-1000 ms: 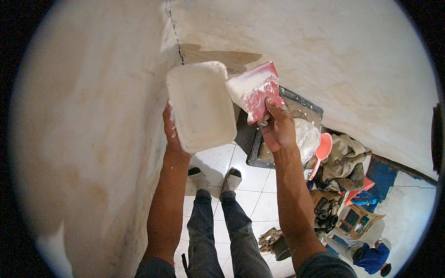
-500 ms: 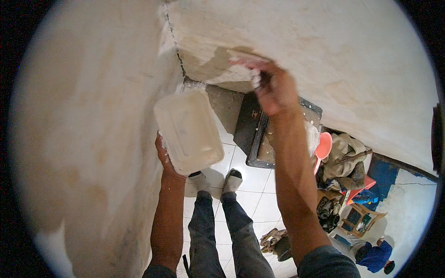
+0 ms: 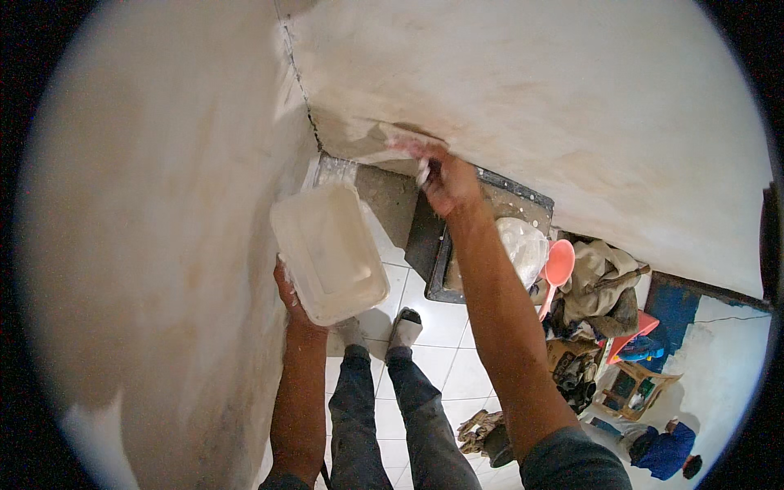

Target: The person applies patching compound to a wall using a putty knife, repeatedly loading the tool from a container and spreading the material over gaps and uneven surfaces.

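My left hand (image 3: 292,296) grips the side of a whitish rectangular plastic tub (image 3: 331,253), its pale inside facing up with some white residue in it. White smears mark the fingers. At the far wall, near the corner, my right hand (image 3: 452,181) is closed around a flat putty spreader (image 3: 414,145), pinkish and streaked white. The spreader lies close against the wall surface (image 3: 523,98); motion blur hides whether its edge touches. A dark crack (image 3: 298,77) runs down the corner left of it.
Below my right arm stands a dark-framed box or table (image 3: 445,273) with a clear plastic bag (image 3: 523,245) on top. Beside it are a pink ladle-like scoop (image 3: 559,263) and piled cloth (image 3: 600,282). A wooden stool (image 3: 637,390) and a person in blue (image 3: 665,451) are at lower right.
My right hand and the spreader have moved down and left along the wall. The tub has dropped slightly in view, still in my left hand.
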`<state>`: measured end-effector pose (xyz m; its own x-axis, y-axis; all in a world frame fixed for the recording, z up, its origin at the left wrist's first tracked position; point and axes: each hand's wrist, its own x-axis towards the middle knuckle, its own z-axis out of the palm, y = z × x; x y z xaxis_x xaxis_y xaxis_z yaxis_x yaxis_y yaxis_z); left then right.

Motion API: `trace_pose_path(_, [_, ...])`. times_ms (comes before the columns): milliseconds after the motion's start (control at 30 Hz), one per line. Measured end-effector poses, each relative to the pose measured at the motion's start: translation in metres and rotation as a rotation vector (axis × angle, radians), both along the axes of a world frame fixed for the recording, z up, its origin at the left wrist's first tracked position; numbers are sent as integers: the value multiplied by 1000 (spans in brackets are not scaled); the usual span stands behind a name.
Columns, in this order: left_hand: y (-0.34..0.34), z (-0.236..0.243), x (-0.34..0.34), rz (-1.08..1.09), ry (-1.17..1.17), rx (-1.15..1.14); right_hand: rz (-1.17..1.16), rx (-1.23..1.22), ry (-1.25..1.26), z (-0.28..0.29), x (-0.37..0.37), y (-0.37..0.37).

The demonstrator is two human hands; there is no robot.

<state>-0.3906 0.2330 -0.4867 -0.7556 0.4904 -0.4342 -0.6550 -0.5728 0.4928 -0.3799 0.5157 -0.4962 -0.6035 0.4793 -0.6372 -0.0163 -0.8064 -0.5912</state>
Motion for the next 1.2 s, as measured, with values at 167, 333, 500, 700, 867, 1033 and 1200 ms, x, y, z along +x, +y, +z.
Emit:
trace_pose_path(167, [-12, 1, 6, 106, -181, 51, 75, 227, 188, 154, 4, -9])
trace_pose_path(333, [-16, -11, 21, 56, 11, 71, -61, 185, 154, 109, 42, -23])
trace_pose_path(500, [-3, 3, 17, 62, -260, 99, -108, 149, 34, 48, 27, -5])
trace_pose_path(700, [-5, 21, 20, 54, -218, 72, -199, 294, 228, 218, 10, -21])
trace_pose_path(867, [-9, 20, 17, 17, -206, 121, -205, 360, 110, 195, 49, -41])
trace_pose_path(1033, [4, 24, 21, 3, -242, 136, -122, 137, -68, 75, 34, -16])
trace_pose_path(1200, [6, 41, 18, -5, -170, 84, -172, 291, 174, 205, -1, 8])
